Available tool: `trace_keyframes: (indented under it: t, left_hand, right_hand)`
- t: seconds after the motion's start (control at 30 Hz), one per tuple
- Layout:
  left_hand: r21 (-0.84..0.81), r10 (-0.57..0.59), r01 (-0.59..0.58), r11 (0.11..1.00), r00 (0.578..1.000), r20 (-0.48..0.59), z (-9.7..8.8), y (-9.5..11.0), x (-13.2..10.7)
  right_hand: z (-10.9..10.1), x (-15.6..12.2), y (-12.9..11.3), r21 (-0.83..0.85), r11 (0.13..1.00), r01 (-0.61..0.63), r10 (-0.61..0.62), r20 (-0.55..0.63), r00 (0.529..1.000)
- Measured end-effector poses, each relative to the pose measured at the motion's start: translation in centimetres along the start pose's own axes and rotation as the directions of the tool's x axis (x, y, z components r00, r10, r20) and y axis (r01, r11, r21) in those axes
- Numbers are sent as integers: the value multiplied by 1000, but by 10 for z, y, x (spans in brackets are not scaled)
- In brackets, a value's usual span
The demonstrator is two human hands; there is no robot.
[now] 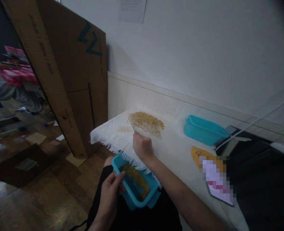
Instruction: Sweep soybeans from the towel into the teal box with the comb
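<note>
My left hand (111, 191) grips the left rim of a blue plastic basin (130, 199) on my lap, thumb over the edge. Small greenish beans (138, 181) lie inside it. In my closed right hand (142, 147) is a thin white strip (130, 124), perhaps a stick or a card seen edge-on. Its tip reaches the near left side of a spread of yellowish beans (144, 120) on the table. Below them is a white fringed cloth (108, 134), whose fringe hangs over the basin's far side. A paler patch of small grains (124, 129) lies left of my right hand.
A second blue basin (203, 130) stands at the table's back right. Nearer lie an orange packet (196, 154) and a phone-like device (220, 194), partly blurred out. A tall cardboard box (76, 73) borders the table's left. A white cable (260, 118) crosses at right. Another person's leg (14, 93) shows far left.
</note>
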State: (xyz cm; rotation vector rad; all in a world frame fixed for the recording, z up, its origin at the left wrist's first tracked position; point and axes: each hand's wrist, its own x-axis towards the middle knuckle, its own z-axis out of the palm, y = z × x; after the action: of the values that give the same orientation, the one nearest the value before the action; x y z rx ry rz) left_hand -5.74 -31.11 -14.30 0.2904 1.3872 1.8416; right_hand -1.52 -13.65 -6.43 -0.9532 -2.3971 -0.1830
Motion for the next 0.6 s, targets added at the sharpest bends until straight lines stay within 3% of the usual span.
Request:
trace_keyframes:
  t: [0.23,0.33,0.47,0.6]
  left_hand:
    - [39,-1,-1,999,999,53,-3,-2,2]
    - [43,9,-12,999,999,51,-3,-1,2]
    - [33,-4,2,999,999,51,-3,-3,3]
    - [47,-1,-1,999,999,44,-4,-4,3]
  right_hand:
    - [4,12,-20,49,999,-4,2,42,999]
    - [4,14,-14,77,997,-11,13,-18,1000]
    - [4,23,3,122,987,-103,119,-136,984]
    - [14,45,11,182,970,-163,187,-121,975]
